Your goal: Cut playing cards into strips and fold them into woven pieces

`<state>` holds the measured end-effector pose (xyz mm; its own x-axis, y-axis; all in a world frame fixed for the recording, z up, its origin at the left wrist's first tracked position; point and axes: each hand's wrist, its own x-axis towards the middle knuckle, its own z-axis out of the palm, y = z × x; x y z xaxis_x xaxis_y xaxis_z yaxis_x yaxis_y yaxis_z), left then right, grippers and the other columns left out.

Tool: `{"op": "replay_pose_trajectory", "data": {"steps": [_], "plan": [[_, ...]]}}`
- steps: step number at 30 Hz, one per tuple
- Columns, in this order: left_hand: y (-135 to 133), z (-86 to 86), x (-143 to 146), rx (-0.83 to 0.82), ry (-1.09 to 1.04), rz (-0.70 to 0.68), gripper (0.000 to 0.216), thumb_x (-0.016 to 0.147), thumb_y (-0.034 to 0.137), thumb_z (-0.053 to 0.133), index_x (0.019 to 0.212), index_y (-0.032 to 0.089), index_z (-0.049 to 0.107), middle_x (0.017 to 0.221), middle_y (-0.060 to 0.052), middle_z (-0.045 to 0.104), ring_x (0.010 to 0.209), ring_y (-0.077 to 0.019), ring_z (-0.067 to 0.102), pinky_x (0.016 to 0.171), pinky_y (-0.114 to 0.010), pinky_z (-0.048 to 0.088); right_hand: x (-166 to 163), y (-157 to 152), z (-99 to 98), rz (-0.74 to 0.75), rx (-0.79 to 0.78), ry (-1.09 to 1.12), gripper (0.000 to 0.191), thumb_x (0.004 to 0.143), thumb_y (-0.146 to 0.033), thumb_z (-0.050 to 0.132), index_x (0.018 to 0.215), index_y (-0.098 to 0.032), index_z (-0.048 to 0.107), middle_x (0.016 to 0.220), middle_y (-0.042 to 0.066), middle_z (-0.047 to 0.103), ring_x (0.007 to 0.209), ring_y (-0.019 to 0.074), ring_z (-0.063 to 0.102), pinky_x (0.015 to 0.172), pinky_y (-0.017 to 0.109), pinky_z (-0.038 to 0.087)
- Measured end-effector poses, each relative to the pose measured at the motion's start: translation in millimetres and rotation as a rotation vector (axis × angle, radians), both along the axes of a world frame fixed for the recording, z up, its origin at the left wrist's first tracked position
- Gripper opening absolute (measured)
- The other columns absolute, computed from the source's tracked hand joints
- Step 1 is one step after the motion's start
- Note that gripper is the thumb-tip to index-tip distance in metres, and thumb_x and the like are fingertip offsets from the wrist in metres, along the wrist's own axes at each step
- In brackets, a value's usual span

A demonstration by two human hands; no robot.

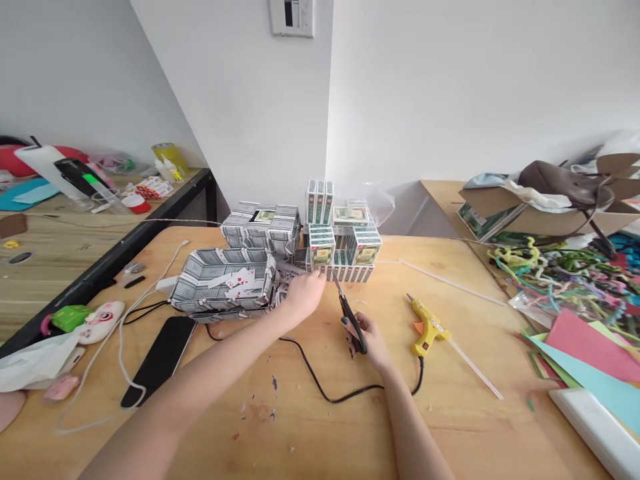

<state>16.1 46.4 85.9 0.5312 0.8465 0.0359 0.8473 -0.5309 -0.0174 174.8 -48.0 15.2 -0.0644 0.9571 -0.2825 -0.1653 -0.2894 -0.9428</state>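
My left hand (pixel 304 295) reaches forward, fingers curled around a folded strip of playing cards (pixel 289 272) beside a shallow tray built from playing cards (pixel 223 288). My right hand (pixel 369 341) grips black scissors (pixel 349 312) by the handles; the blades point up toward the left hand's fingertips. Behind them stand stacked card packs (pixel 343 235) and more woven card blocks (pixel 263 228).
A yellow glue gun (pixel 427 327) lies right of the scissors with its black cord (pixel 320 383) looping across the wooden table (pixel 310 427). A black phone (pixel 161 359) and white cable (pixel 120 347) lie at left. Coloured paper (pixel 585 360) and pipe cleaners (pixel 555 270) crowd the right edge.
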Motion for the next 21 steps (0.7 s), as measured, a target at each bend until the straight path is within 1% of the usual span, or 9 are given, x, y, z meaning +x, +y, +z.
{"op": "replay_pose_trajectory", "data": {"steps": [2,5,9,12,15,19,21], "plan": [[2,-11.6,11,0.054,0.022,-0.004,0.029,0.078,0.003,0.038,0.099,0.011,0.056,0.086,-0.011,0.059,0.073,-0.0233,0.062,0.058,-0.032,0.047,0,1,-0.4,-0.002,-0.003,-0.002,0.036,0.069,-0.046,0.061,0.065,-0.021,0.036,0.046,-0.008,0.05,0.029,0.0076,0.044,0.027,0.019,0.035],[7,-23.3,17,0.082,0.047,0.027,0.028,0.077,0.001,0.039,0.099,0.008,0.056,0.087,-0.014,0.059,0.074,-0.0249,0.062,0.057,-0.033,0.048,-1,2,-2.0,0.0,-0.012,-0.004,0.037,0.068,-0.047,0.063,0.066,-0.021,0.036,0.047,-0.008,0.051,0.029,0.0076,0.044,0.027,0.019,0.034],[15,-31.0,15,0.079,0.052,0.036,0.025,0.075,-0.001,0.041,0.092,0.005,0.059,0.084,-0.016,0.058,0.073,-0.0238,0.062,0.059,-0.033,0.048,-1,2,-2.9,0.002,-0.008,-0.02,0.037,0.068,-0.048,0.062,0.066,-0.021,0.036,0.047,-0.007,0.051,0.029,0.0081,0.044,0.028,0.019,0.033],[14,-33.0,14,0.086,0.046,0.015,0.023,0.075,-0.001,0.042,0.087,0.004,0.06,0.084,-0.016,0.058,0.075,-0.0239,0.062,0.061,-0.034,0.048,2,1,-1.8,-0.006,-0.014,-0.097,0.036,0.068,-0.048,0.061,0.065,-0.021,0.037,0.047,-0.007,0.051,0.029,0.0086,0.044,0.03,0.02,0.033],[11,-32.6,14,0.102,0.042,-0.007,0.025,0.075,-0.001,0.041,0.09,0.005,0.059,0.086,-0.016,0.057,0.076,-0.0245,0.062,0.06,-0.035,0.048,8,-1,-0.5,-0.056,0.023,-0.313,0.033,0.068,-0.048,0.06,0.065,-0.02,0.041,0.049,-0.005,0.051,0.034,0.01,0.045,0.034,0.021,0.033],[9,-30.5,11,0.131,0.069,0.007,0.025,0.074,-0.002,0.042,0.091,0.003,0.059,0.085,-0.016,0.057,0.072,-0.0246,0.062,0.055,-0.033,0.048,20,-3,-1.5,-0.15,0.168,-0.779,0.025,0.068,-0.042,0.059,0.063,-0.02,0.048,0.052,-0.002,0.053,0.048,0.0137,0.049,0.044,0.023,0.034],[10,-30.0,11,0.138,0.078,0.026,0.025,0.073,-0.003,0.042,0.091,0.002,0.058,0.084,-0.017,0.057,0.072,-0.0246,0.061,0.055,-0.032,0.048,25,-4,-3.2,-0.156,0.181,-0.969,0.02,0.069,-0.038,0.058,0.065,-0.02,0.05,0.056,-0.001,0.055,0.052,0.0157,0.051,0.048,0.024,0.034]]}}
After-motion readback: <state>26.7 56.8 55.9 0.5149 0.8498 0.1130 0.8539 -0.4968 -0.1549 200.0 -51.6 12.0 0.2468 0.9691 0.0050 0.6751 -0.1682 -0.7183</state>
